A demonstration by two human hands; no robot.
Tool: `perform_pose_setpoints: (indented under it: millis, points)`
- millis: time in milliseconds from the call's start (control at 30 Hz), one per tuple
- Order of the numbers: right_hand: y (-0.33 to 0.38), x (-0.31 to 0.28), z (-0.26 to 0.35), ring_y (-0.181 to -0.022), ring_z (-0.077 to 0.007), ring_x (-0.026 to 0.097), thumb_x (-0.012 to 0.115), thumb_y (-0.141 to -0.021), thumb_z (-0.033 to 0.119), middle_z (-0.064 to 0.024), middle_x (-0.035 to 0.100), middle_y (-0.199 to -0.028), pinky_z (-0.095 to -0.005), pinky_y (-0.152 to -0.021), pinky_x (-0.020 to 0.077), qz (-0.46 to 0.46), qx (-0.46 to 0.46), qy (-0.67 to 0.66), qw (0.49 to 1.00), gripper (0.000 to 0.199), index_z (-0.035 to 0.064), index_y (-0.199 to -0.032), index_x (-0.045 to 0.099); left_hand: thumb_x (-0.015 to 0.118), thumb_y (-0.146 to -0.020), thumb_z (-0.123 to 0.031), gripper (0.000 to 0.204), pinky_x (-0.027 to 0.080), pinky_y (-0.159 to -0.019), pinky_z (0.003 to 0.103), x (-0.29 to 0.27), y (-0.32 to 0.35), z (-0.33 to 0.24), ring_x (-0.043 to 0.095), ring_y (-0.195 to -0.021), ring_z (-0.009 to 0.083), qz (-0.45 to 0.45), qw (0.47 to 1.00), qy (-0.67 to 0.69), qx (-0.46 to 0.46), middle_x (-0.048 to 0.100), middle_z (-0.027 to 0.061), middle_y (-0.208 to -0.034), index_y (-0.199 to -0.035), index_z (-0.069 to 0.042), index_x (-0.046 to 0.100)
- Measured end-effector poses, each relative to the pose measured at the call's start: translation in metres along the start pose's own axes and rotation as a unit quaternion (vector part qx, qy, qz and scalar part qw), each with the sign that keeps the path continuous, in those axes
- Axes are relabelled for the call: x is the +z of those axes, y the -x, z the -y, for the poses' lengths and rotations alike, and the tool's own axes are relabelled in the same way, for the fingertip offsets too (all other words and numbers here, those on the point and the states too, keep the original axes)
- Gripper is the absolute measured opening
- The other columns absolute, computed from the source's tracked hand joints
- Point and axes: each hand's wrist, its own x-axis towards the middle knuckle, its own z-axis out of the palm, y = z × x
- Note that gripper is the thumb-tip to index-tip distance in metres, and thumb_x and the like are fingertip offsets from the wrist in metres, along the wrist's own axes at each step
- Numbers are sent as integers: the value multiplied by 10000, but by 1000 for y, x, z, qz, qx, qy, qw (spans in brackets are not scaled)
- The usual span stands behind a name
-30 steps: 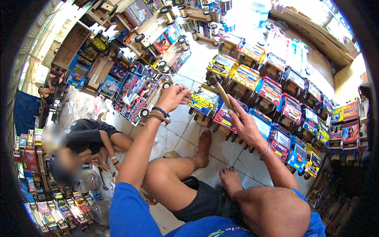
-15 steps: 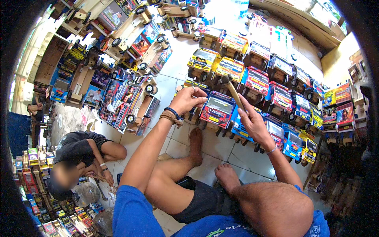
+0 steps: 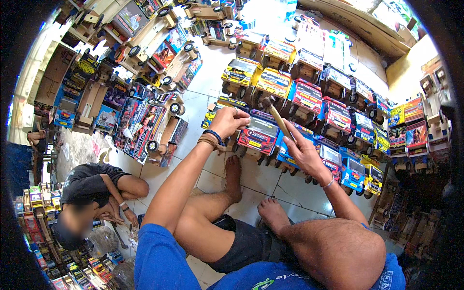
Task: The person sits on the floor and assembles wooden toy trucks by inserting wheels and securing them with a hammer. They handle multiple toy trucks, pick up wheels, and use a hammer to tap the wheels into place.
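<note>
Right hand (image 3: 307, 153) grasps hammer (image 3: 277, 116), long axis toward 11 o'clock; left hand (image 3: 227, 122), pinched, contents indiscernible, lies at 8 o'clock from hammerhead (image 3: 265, 102).

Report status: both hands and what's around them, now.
Right grip: closed on wooden-handled, dark-headed hammer. Left grip: pinched, contents unclear. Colourful, boxy wooden toy trucks in rows, crowding floor beyond hands.
</note>
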Motion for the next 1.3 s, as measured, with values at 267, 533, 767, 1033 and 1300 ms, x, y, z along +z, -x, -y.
perform_pose_setpoints:
  millis: [267,533,767,1033,1300]
  points:
    - [9,-3,1,-869,-423,666,544,-1017,221,-283,665,-1040,-432,-773,508,-18,-105,67,992,548,158,-1530,362,744,-875,-148,262,587,-751,273,1,-2,-4,738,-801,152,-2,1000,-16,-6,759,155,-940,-1080,15,739]
    - [16,-3,-3,-771,-402,655,558,-991,186,-216,690,-928,-466,-711,502,6,-135,130,982,583,186,-1538,355,758,-863,-190,258,577,-761,278,0,-6,0,736,-808,154,-3,998,-65,20,761,141,-926,-1056,-18,758]
    - [18,-12,1,-759,-413,668,557,-993,195,-225,692,-939,-455,-632,514,44,-193,232,952,586,287,-1538,361,770,-862,-206,276,580,-752,267,0,-11,8,725,-810,144,14,999,-40,3,762,109,-922,-1057,-12,753]
    - [18,-1,-1,-740,-417,663,557,-996,195,-224,694,-952,-466,-611,509,12,-175,207,962,593,297,-1543,351,768,-858,-113,212,594,-709,253,0,-16,13,719,-756,129,22,997,74,-18,758,115,-905,-1012,32,751]
    - [18,6,-8,-635,-389,633,560,-993,204,-190,682,-811,-461,-583,497,-14,-155,206,966,602,307,-1545,344,774,-841,-95,221,593,-694,244,4,-18,12,716,-748,128,13,998,59,-33,756,116,-882,-1007,47,747]
